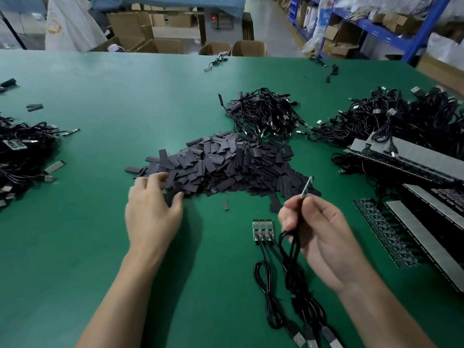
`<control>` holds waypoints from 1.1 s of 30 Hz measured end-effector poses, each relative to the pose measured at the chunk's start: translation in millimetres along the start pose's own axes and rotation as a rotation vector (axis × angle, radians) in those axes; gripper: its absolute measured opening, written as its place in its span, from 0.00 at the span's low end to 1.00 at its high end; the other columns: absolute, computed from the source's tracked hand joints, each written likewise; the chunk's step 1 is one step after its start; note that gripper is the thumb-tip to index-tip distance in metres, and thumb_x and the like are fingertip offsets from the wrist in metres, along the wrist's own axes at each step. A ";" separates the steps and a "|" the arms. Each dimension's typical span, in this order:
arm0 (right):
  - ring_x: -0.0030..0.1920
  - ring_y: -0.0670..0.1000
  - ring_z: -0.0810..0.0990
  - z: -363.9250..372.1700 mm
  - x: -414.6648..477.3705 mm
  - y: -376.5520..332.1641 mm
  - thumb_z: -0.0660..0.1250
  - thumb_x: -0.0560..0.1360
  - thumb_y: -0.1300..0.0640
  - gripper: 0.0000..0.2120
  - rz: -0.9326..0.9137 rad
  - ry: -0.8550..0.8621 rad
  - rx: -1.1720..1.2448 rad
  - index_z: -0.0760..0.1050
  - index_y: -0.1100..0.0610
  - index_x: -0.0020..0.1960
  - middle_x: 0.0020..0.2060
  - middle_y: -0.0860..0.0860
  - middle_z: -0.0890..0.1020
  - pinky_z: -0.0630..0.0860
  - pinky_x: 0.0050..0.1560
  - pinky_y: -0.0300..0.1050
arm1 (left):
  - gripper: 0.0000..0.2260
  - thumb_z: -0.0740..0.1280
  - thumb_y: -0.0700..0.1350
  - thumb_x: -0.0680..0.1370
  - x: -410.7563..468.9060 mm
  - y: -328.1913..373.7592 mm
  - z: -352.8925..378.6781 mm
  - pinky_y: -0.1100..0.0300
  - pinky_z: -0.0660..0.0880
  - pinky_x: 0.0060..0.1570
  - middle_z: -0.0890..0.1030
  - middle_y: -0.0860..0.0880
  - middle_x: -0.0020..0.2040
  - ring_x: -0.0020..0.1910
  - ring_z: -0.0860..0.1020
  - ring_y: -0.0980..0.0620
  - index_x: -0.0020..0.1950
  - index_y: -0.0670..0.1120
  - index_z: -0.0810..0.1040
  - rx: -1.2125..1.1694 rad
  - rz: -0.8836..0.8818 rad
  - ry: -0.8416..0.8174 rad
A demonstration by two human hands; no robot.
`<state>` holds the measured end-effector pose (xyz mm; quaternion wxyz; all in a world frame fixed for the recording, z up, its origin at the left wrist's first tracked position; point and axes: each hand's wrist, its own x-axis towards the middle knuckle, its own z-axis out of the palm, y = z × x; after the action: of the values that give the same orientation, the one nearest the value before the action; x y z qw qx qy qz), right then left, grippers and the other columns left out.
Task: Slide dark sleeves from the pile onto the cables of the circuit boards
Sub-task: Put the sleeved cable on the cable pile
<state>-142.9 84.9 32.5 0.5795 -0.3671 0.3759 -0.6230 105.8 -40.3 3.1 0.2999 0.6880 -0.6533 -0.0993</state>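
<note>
Nearby, the left hand (pixel 150 209) rests palm down on the near-left edge of the sleeve pile (pixel 226 167), grip unclear; the right hand (pixel 319 237) pinches a cable end (pixel 306 187) upward, right of three circuit boards (pixel 262 229).

Three circuit boards (pixel 262 230) side by side (one cable (pixel 263 257) each) and one sleeve pile (pixel 226 167).

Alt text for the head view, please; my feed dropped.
The left hand touches the near left edge of the pile of dark sleeves while the right hand pinches a black cable, its end pointing toward the pile. Three small circuit boards lie side by side on the green table between the hands.
</note>
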 end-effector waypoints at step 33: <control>0.21 0.43 0.62 -30.3 -2.6 -33.1 0.67 0.77 0.36 0.17 -0.282 0.133 -0.442 0.79 0.49 0.41 0.22 0.45 0.69 0.60 0.21 0.35 | 0.04 0.78 0.42 0.74 4.7 -6.8 -7.0 0.56 0.79 0.53 0.84 0.57 0.48 0.47 0.83 0.56 0.45 0.52 0.87 -0.328 0.235 0.139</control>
<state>-184.6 90.4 48.4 0.3666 -0.4917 0.4853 -0.6232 115.8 -43.1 6.2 0.4616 0.5544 -0.6819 -0.1211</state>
